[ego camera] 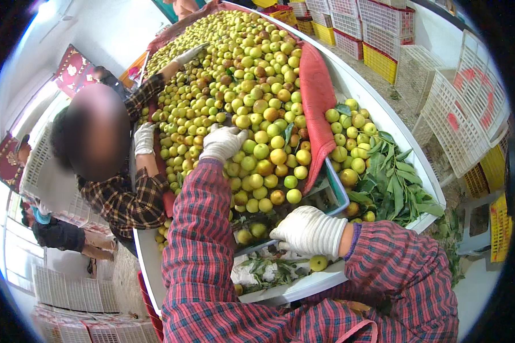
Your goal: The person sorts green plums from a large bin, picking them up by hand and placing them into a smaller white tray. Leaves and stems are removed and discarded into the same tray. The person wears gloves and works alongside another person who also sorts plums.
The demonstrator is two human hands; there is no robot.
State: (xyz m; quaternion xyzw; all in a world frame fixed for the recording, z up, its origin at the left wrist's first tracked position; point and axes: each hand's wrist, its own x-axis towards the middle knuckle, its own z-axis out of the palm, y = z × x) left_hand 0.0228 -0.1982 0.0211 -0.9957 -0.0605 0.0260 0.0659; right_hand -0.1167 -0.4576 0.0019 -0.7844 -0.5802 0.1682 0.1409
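A broad heap of green-yellow jujubes [257, 90], some with brown patches, fills the sorting table in front of me. My left hand [222, 142], in a white knit glove, rests on the heap with its fingers bent down among the fruit; whether it grips one is hidden. Lower right, my right hand [311, 231], gloved the same way, is curled above the front of a blue-rimmed plastic tray [338, 188]; its fingertips and anything in them cannot be made out. One jujube [318, 263] lies just below that hand, near the table's front edge.
A red mesh cloth [317, 103] divides the heap from more jujubes and leafy twigs [397, 184] at right. A co-worker's gloved hands [144, 139] are on the left side. Loose leaves [270, 268] lie near me. Plastic crates [386, 38] stand beyond the white table rim [395, 113].
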